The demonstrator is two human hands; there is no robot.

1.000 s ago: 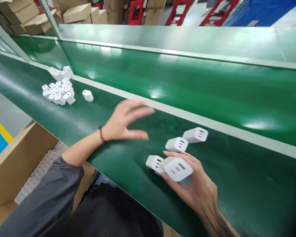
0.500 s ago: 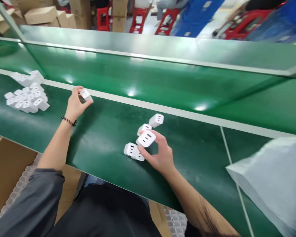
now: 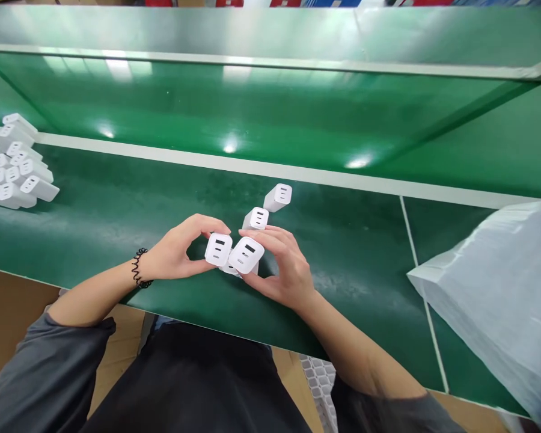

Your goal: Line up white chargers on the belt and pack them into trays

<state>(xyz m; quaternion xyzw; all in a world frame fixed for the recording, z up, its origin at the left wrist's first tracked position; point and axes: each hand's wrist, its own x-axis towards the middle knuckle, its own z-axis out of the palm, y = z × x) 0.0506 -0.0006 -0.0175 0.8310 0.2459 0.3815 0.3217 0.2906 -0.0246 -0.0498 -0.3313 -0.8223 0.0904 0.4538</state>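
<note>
The left charger (image 3: 219, 249) and right charger (image 3: 246, 255) are close together over the green bench (image 3: 356, 252), slotted faces toward you. Your left hand (image 3: 174, 248) pinches the first, your right hand (image 3: 289, 272) the second; another charger (image 3: 258, 218) lies just beyond.

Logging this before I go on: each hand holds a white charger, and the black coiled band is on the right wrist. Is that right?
Not the wrist: the head view shows the black coiled band on the left wrist. The left hand holds one white charger and the right hand a second charger, as you said.
</note>
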